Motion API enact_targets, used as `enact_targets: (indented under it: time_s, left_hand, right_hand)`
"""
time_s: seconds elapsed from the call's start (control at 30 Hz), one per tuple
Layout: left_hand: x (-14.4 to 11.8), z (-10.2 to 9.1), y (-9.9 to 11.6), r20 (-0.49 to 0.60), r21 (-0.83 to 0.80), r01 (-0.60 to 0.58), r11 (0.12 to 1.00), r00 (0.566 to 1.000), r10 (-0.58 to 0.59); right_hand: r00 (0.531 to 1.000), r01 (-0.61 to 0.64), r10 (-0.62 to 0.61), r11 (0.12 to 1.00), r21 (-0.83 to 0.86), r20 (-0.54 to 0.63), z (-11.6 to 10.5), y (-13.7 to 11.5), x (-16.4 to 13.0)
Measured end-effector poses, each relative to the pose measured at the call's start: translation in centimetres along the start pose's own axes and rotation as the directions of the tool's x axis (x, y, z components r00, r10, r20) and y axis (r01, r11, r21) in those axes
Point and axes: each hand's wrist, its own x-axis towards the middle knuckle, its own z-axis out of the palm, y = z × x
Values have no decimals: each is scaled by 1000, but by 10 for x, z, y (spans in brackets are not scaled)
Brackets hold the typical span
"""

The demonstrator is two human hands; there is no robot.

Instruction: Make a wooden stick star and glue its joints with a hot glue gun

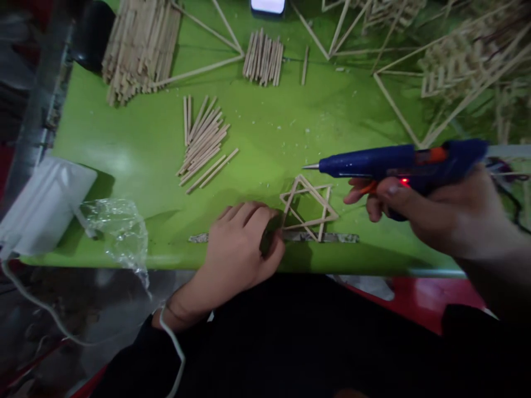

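A blue glue gun (pixel 369 162) with an orange trigger and a lit red light is gripped in my right hand (pixel 440 213). Its metal nozzle points left, above a six-pointed star (pixel 309 209) made of thin wooden sticks. My left hand (pixel 244 243) is curled at the star's left side, thumb and finger pinched at a star corner. Under that hand and the star's lower edge runs a narrow, mottled grey strip (pixel 340 237). Left of the star, a loose pile of thin sticks (pixel 205 141) lies on the green table (pixel 265 132).
Bundles of sticks (pixel 141 50) and short sticks (pixel 263 58) lie at the back. Stick frames (pixel 398 110) crowd the right rear. A white box (pixel 45 204) with a cable and crumpled clear plastic (pixel 120 226) sit at left. A lit phone (pixel 267 6) is at the top edge.
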Motion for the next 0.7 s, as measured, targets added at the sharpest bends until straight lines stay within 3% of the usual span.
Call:
enact_targets:
  time_s: [0.07,0.23,0.33,0.5,0.6,0.7]
  left_hand:
    - [-2,5,4,-23,42,5,999,1000,-4]
    - [-13,19,10,-106,110,35,993,994,-24]
    - [-17,26,10,-146,133,25,991,989,-5]
    - [-21,33,8,-199,173,4,985,980,31]
    - [-24,33,13,-276,102,-50,994,958,77]
    - [-27,37,30,-358,-137,-143,980,930,86]
  right_hand:
    - [999,7,-2,994,107,-44,7,13,-2]
    - [971,-75,77,997,14,-226,19,38,-7]
    - [948,-52,47,999,-7,-315,23,44,-9]
    - [958,34,-19,998,46,-285,30,54,-3]
    - [951,119,-88,989,87,-295,32,62,3]
    - [902,240,-241,970,-49,-357,34,70,5]
